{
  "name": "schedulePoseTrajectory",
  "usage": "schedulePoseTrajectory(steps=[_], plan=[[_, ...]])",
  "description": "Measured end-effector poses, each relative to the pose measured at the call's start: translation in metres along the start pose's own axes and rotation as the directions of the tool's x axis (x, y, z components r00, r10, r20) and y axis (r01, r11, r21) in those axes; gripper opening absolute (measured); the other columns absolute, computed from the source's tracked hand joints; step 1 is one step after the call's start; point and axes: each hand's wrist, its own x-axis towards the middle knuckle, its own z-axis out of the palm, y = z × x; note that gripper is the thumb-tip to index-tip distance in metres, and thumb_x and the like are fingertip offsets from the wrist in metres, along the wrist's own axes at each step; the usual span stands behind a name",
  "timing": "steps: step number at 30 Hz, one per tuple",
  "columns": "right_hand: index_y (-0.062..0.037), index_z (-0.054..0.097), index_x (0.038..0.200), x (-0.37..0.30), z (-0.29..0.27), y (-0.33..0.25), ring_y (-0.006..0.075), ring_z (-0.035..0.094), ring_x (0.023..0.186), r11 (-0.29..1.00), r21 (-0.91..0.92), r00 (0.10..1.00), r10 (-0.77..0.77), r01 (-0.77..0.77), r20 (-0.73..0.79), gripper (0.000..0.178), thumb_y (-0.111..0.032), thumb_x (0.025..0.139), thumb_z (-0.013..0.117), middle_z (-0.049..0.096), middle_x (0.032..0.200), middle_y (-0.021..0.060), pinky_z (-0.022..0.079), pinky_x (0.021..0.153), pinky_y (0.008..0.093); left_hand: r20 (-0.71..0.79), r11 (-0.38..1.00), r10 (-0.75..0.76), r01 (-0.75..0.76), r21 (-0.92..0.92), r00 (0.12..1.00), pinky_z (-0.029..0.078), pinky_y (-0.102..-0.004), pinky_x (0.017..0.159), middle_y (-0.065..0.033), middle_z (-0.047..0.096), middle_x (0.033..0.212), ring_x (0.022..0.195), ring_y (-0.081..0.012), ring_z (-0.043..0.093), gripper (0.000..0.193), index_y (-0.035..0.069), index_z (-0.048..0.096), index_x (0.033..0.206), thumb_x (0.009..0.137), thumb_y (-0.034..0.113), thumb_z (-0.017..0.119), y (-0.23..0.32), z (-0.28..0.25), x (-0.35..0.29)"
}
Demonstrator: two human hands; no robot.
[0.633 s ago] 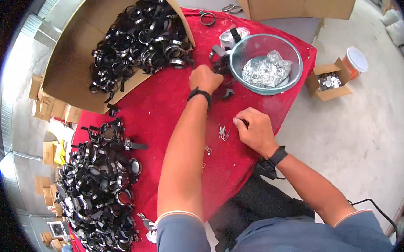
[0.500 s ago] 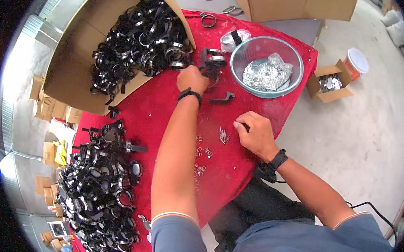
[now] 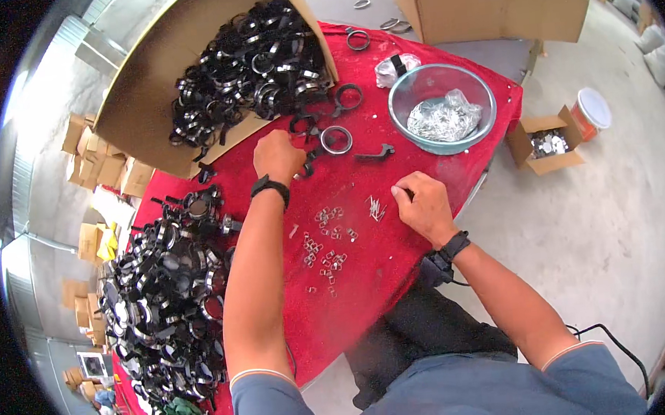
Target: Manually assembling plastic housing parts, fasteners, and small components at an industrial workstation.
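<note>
My left hand (image 3: 279,156) is over the red-covered table, back upward, with its fingertips turned under and hidden. Just right of it lie a small black strap part (image 3: 312,161) and a black ring part (image 3: 303,125); I cannot tell whether it grips either. A silver-rimmed ring (image 3: 335,139) and another black ring (image 3: 348,97) rest beyond. My right hand (image 3: 425,207) is closed near the table's right edge, with a small dark bit showing at its thumb. Beside it lies a cluster of thin metal pins (image 3: 376,207). A black lever-shaped piece (image 3: 375,153) lies between the hands.
A cardboard box (image 3: 147,89) full of black-and-silver ring parts lies tipped at the far left. Another heap of such parts (image 3: 169,296) covers the table's left side. Small metal clips (image 3: 328,262) lie midway. A clear basin (image 3: 401,137) with bagged metal bits stands far right.
My left hand has moved left and slightly nearer, away from the ring parts that were blurred at its fingers; these now lie spread on the cloth. The right hand stays closed. The whole view has shifted slightly.
</note>
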Motion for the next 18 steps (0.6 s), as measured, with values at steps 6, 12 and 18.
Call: schedulePoseTrajectory(steps=[6,12,18], plan=[[-0.0021,0.075,0.089,0.0,-0.002,0.009,0.0388,0.072,0.085,0.998,-0.066,1.0,-0.016,0.017,0.007,0.011,-0.013,0.09,0.076,0.073,0.09,0.0176,0.058,0.078,0.048,0.006,0.951,-0.296,0.295,-0.092,0.955,0.061,-0.0466,0.084,-0.0265,0.078,0.097,0.091,-0.039,0.078,0.026,0.002,0.082,0.091,0.085,0.018,0.063,-0.043,-0.01,-0.033],[-0.0017,0.076,0.087,-0.001,0.003,0.005,0.0385,0.072,0.084,0.994,-0.094,0.999,-0.046,0.047,0.012,0.011,-0.012,0.089,0.076,0.073,0.088,0.018,0.058,0.077,0.0481,0.625,0.305,-0.326,0.704,-0.641,0.71,0.04,-0.0326,0.043,-0.0061,0.066,0.071,0.053,-0.0157,0.057,0.021,0.004,0.074,0.088,0.098,0.012,0.058,-0.103,-0.028,-0.035],[-0.002,0.073,0.088,-0.001,0.0,0.009,0.0396,0.07,0.085,0.99,-0.125,0.998,-0.055,0.058,0.027,0.012,-0.014,0.09,0.076,0.07,0.088,0.0182,0.057,0.078,0.0498,0.675,-0.132,-0.103,0.663,-0.737,0.731,0.039,-0.0188,0.037,-0.0028,0.066,0.081,0.058,-0.0122,0.059,0.011,0.006,0.068,0.107,0.104,0.016,0.063,-0.108,-0.046,-0.056]])
